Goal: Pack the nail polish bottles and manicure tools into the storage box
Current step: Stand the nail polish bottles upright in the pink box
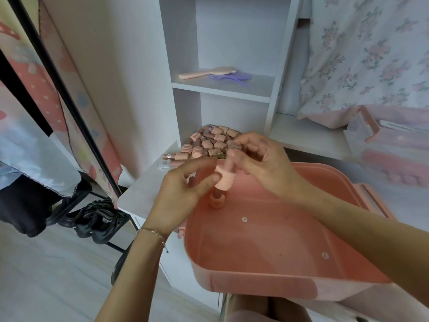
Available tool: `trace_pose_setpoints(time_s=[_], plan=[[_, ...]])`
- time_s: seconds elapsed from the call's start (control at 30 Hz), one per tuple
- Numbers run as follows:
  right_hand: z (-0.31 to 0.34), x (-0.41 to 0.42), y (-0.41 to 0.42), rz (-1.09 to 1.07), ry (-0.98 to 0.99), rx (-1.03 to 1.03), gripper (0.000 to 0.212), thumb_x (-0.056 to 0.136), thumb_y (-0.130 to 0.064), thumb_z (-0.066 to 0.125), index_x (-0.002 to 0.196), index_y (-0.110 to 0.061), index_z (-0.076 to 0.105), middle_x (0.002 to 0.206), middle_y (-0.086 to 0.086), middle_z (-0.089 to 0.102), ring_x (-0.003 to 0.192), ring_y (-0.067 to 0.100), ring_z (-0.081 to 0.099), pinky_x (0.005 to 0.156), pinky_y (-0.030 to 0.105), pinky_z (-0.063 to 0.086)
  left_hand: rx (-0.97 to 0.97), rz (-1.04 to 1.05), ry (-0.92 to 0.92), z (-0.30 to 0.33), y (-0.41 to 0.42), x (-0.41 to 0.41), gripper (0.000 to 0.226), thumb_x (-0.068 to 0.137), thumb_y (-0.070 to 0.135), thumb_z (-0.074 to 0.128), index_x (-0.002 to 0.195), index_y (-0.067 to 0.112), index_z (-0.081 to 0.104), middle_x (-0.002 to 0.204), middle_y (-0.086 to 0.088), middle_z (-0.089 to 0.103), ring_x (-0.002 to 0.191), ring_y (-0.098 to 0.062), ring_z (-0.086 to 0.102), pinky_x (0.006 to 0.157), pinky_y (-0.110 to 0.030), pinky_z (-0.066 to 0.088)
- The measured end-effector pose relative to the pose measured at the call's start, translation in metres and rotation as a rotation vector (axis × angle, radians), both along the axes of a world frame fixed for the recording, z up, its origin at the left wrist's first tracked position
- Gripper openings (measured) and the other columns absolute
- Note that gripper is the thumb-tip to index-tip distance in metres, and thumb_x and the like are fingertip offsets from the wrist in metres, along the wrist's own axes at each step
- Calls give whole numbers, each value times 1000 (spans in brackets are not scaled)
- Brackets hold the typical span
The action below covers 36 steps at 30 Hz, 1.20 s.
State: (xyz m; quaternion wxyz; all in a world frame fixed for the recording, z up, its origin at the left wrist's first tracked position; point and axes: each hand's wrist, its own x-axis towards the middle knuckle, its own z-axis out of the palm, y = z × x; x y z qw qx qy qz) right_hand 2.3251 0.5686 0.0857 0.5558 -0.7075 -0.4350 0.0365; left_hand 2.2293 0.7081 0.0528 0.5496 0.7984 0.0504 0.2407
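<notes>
The storage box [267, 240] looks like smooth, matt pink plastic; the bottle caps [210, 142] are ribbed plastic; the shelf [222, 89] is matt white laminate.

Soft, even daylight fills the scene, brightest on the white shelf unit [222, 43] and dimmer left of it, where the dark rack [58, 73] stands. Shadows are faint; the pink storage box [278, 240] below the shelf unit shows only gentle shading inside. Nothing glares. Wide-angle distortion bends straight lines away from the shelf unit, and the whole frame looks slightly soft and smeared
</notes>
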Motion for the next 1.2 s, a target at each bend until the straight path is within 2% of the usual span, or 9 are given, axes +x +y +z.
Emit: trace_pose_setpoints(time_s=[0.13, 0.27, 0.37, 0.47, 0.63, 0.9, 1.03, 1.13, 1.2], plan=[[-10, 8, -13, 62, -58, -216, 8, 84, -19, 62, 78, -19, 57, 59, -15, 61, 56, 0, 50, 57, 17, 40, -316, 52, 112, -16, 3, -2, 37, 90, 20, 53, 128, 19, 53, 130, 4, 56, 118, -4, 52, 106, -29, 38], [-41, 6, -13, 74, -120, -522, 14, 81, -29, 66, 74, -31, 54, 70, -15, 57, 67, 2, 52, 64, 19, 39, -651, 2, 154, -23, 1, -4, 30, 92, 16, 48, 119, 14, 61, 117, -7, 66, 113, -22, 59, 101, -37, 43], [-58, 6, -10, 92, -152, -683, 21, 83, -34, 63, 74, -36, 44, 71, -14, 53, 68, 5, 52, 60, 16, 37, -669, -14, 143, -24, 1, -6, 28, 91, 19, 49, 115, 18, 64, 114, -6, 67, 109, -20, 62, 99, -37, 45], [-65, 7, -7, 90, -159, -694, 27, 85, -33, 62, 73, -38, 38, 70, -16, 50, 65, -1, 48, 59, 15, 34, -653, -4, 130, -23, 0, -5, 26, 91, 20, 50, 111, 20, 66, 112, -4, 69, 108, -18, 62, 97, -35, 46], [-83, 4, -10, 78, -229, -788, 35, 83, -23, 61, 70, -32, 30, 73, -16, 44, 63, 5, 38, 56, 21, 25, -672, 2, 90, -26, -1, -5, 23, 92, 19, 49, 104, 23, 68, 106, 3, 71, 100, -9, 65, 81, -18, 53], [-107, 0, -15, -10, -131, -738, 17, 83, -23, 61, 83, -24, 43, 80, -6, 51, 73, 14, 46, 58, 23, 25, -651, -4, 126, -27, 3, -4, 26, 92, 22, 49, 112, 22, 65, 111, -3, 69, 105, -17, 64, 93, -32, 50], [-111, -1, -12, -20, -147, -679, 8, 84, -17, 60, 87, -19, 53, 81, -10, 52, 78, 15, 51, 61, 20, 27, -658, -17, 113, -28, 3, -4, 24, 91, 22, 50, 109, 23, 66, 110, -2, 70, 101, -14, 65, 85, -24, 53], [-109, -2, -7, 16, -114, -602, 21, 83, -14, 62, 82, -33, 52, 82, -21, 51, 78, -1, 47, 65, 9, 32, -673, -16, 101, -30, 3, -4, 22, 91, 22, 50, 105, 25, 67, 106, 2, 71, 98, -11, 66, 79, -19, 54], [-110, -2, -3, 12, -112, -583, 20, 83, -14, 61, 82, -31, 52, 88, -16, 57, 80, -1, 48, 67, 10, 33, -677, -17, 96, -30, 3, -3, 22, 91, 22, 50, 104, 25, 67, 105, 3, 71, 98, -11, 66, 80, -19, 54]])
